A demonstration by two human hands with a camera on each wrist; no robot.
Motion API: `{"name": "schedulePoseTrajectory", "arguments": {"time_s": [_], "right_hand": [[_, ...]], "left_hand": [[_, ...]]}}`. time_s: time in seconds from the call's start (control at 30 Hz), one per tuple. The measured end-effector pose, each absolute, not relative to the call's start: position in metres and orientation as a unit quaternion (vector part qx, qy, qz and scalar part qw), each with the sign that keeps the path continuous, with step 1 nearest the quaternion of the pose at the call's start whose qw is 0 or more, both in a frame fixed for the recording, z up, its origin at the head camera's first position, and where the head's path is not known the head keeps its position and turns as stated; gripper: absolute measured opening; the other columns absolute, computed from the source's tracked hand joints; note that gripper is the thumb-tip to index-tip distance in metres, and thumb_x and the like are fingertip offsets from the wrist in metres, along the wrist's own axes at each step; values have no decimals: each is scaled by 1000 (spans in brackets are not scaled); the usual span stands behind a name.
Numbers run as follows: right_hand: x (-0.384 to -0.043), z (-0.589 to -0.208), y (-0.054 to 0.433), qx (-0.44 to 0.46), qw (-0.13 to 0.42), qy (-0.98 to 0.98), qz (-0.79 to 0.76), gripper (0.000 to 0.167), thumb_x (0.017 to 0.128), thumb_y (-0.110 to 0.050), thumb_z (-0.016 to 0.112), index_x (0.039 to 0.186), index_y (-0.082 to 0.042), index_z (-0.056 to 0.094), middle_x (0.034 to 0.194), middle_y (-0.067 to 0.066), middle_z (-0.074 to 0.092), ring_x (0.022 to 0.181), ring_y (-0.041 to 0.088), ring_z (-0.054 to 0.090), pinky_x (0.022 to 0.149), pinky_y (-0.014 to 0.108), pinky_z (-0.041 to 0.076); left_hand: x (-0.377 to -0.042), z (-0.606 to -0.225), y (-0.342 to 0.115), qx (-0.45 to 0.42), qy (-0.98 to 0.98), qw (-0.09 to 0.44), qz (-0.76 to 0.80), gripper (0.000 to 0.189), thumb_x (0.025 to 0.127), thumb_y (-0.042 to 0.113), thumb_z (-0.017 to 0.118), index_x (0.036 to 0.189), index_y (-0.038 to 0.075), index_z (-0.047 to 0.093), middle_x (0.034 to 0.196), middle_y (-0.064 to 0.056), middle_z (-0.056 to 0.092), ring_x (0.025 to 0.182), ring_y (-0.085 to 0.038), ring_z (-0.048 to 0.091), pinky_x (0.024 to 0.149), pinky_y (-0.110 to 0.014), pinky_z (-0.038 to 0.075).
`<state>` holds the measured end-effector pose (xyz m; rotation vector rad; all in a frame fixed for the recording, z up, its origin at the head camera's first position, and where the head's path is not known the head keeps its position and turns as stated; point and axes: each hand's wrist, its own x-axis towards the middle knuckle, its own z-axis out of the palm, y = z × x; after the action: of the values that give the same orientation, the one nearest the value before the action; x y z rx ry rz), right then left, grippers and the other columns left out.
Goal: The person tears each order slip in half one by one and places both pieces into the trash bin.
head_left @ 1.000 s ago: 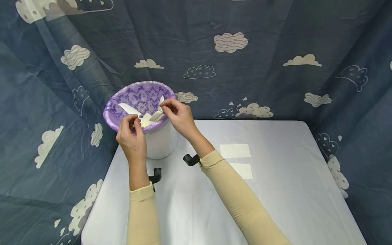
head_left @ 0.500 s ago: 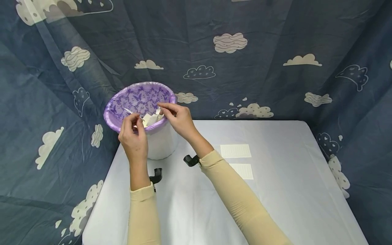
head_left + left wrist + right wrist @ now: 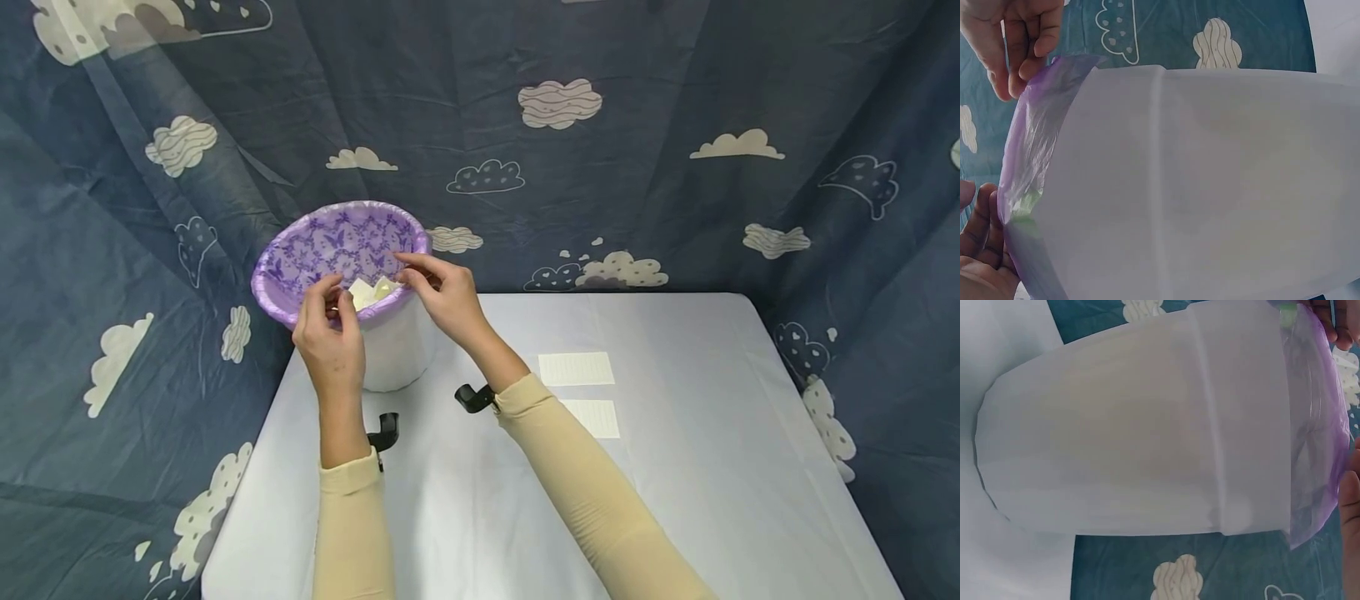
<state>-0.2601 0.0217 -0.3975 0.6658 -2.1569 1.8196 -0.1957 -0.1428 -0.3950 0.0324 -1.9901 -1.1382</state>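
Note:
A white bin (image 3: 393,350) with a purple butterfly-patterned liner bag (image 3: 337,237) stands upright at the table's far left corner. The liner folds over its rim. Torn cream paper pieces (image 3: 367,293) lie inside, partly hidden by the rim. My left hand (image 3: 327,337) hovers at the near left rim, thumb apart from the fingers, nothing visible between them. Over the right rim is my right hand (image 3: 448,300), its fingers loosely bent and holding no visible paper. Both wrist views show the bin's side, with fingertips (image 3: 1015,75) just beyond the liner's edge.
Two pale lined paper slips (image 3: 576,368) lie one nearer than the other, right of the bin on the white table (image 3: 465,517). A dark blue cloth with clouds (image 3: 630,192) hangs behind and at both sides. Black wrist mounts (image 3: 474,398) stick out from both wrists.
White paper pieces pinched in both hands a second ago have dropped into the bin. The fingers have loosened, and the hands have stayed near the rim.

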Motion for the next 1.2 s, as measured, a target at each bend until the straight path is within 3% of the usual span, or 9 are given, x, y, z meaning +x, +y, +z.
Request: {"name": "schedulePoseTrajectory", "arguments": {"time_s": [0.33,0.5,0.77,0.9,1.2], "right_hand": [[-246,-418,48,189,139,-745,624,26,107,-12,64,129,-6,74,104,11,80,98,21,76,88,30,62],[-237,-439,68,161,146,-744,632,24,107,-11,63,128,-8,74,101,12,79,96,23,75,88,28,61],[-218,-476,100,92,144,-750,639,24,107,-10,63,128,-8,74,98,16,78,91,25,72,82,19,58],[-208,-497,117,72,136,-758,634,24,107,-11,62,129,-8,73,97,15,77,89,20,71,80,18,58],[-189,-535,158,3,113,-761,639,24,107,-13,63,128,-8,73,96,18,74,82,12,67,74,15,56]], "left_hand": [[-194,-399,-120,-44,-753,465,-463,17,105,5,63,119,-1,70,97,-22,73,88,-31,68,84,-15,48],[-190,-405,-100,-78,-746,461,-474,19,105,7,63,122,-1,67,94,-20,73,84,-30,68,84,-15,50],[-184,-430,-61,-134,-768,402,-480,22,105,6,63,125,-1,65,88,-15,73,77,-28,70,75,-29,57],[-182,-446,-42,-157,-783,361,-482,22,106,5,61,127,-1,65,87,-13,73,75,-25,69,72,-35,59],[-174,-479,-4,-179,-806,270,-495,25,106,7,61,130,0,63,87,-10,74,74,-22,69,71,-33,60]]}}
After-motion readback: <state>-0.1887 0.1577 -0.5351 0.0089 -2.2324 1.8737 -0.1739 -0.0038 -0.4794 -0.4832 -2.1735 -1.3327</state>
